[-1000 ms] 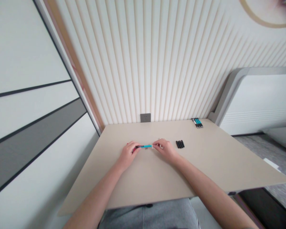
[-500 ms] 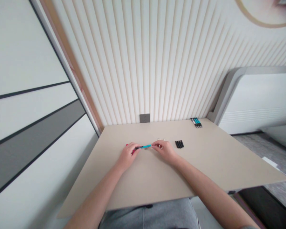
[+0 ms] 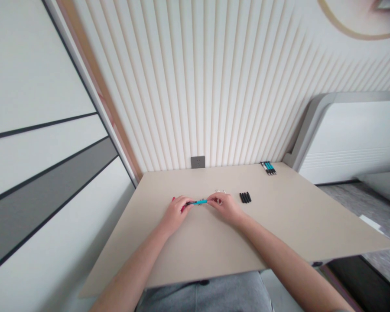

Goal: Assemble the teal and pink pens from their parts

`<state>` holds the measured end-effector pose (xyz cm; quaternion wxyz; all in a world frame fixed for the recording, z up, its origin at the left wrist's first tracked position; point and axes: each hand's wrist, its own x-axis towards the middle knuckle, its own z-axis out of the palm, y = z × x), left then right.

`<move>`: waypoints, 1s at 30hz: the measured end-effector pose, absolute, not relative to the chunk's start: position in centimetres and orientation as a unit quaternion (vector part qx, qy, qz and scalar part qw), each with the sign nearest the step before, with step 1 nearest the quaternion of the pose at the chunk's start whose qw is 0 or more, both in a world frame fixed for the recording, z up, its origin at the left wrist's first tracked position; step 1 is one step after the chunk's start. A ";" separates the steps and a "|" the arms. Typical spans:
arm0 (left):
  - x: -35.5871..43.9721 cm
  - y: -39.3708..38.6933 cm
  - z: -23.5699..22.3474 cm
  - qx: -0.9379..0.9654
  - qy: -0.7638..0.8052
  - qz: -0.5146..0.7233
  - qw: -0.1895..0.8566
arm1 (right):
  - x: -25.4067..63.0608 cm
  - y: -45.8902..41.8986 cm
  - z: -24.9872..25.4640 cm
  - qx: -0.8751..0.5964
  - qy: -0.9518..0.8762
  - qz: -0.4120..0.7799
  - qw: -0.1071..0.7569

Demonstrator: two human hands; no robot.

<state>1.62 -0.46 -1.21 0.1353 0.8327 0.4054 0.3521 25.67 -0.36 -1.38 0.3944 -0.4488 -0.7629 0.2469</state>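
Between my two hands a blue pen barrel with a black clip end (image 3: 200, 202) lies roughly level over the table. My left hand (image 3: 177, 213) is closed round its black end. My right hand (image 3: 225, 205) pinches at the barrel's right end; whether a small part sits in those fingertips I cannot make out. Red pieces (image 3: 182, 209) show beside and under my left hand, partly hidden. Tiny silvery parts lie behind the barrel. Just beyond my right hand are some small whitish parts (image 3: 219, 191), half covered by it.
Several black pen grips (image 3: 245, 197) lie in a row right of my right hand. At the table's far right corner is a row of pens (image 3: 268, 168), blue and white with black. A socket (image 3: 198, 162) is on the ribbed wall behind the beige table (image 3: 208, 251).
My right fingertips have closed in on the barrel's right end and now cover a bit more of it. The camera view has shifted slightly; the other things lie as before.
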 end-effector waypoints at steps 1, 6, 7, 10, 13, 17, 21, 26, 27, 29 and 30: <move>1.6 -0.5 -1.2 0.834 0.405 0.349 0.139 | 25.6 -0.4 -1.4 -0.445 -0.763 0.252 0.395; 1.6 -0.5 -1.2 0.842 0.390 0.332 0.168 | 25.8 -0.5 -1.4 -0.442 -0.762 0.255 0.399; 1.6 -0.5 -1.2 0.846 0.385 0.326 0.174 | 25.9 -0.5 -1.4 -0.440 -0.765 0.251 0.398; 1.5 -0.6 -1.2 0.854 0.377 0.305 0.188 | 25.8 -0.6 -1.3 -0.424 -0.776 0.251 0.394; 1.6 -0.6 -1.2 0.857 0.374 0.297 0.195 | 25.7 -0.8 -1.1 -0.406 -0.776 0.273 0.398; 1.8 -0.9 -0.8 0.826 0.399 0.326 0.229 | 26.2 -0.8 -0.5 -0.398 -0.780 0.245 0.416; 1.8 -0.9 -0.5 0.758 0.430 0.376 0.315 | 28.2 0.1 -0.1 -0.472 -0.780 0.135 0.388; 1.4 -0.5 -0.7 0.763 0.450 0.390 0.252 | 30.4 1.1 -0.5 -0.591 -0.755 0.073 0.274; 1.3 -0.4 -0.7 0.779 0.446 0.384 0.218 | 30.5 1.1 -0.7 -0.599 -0.757 0.068 0.254; 1.2 -0.3 -0.8 0.808 0.428 0.370 0.163 | 30.6 1.1 -0.9 -0.608 -0.760 0.064 0.220; 1.2 -0.2 -0.9 0.819 0.419 0.364 0.147 | 30.5 1.0 -1.0 -0.613 -0.759 0.062 0.208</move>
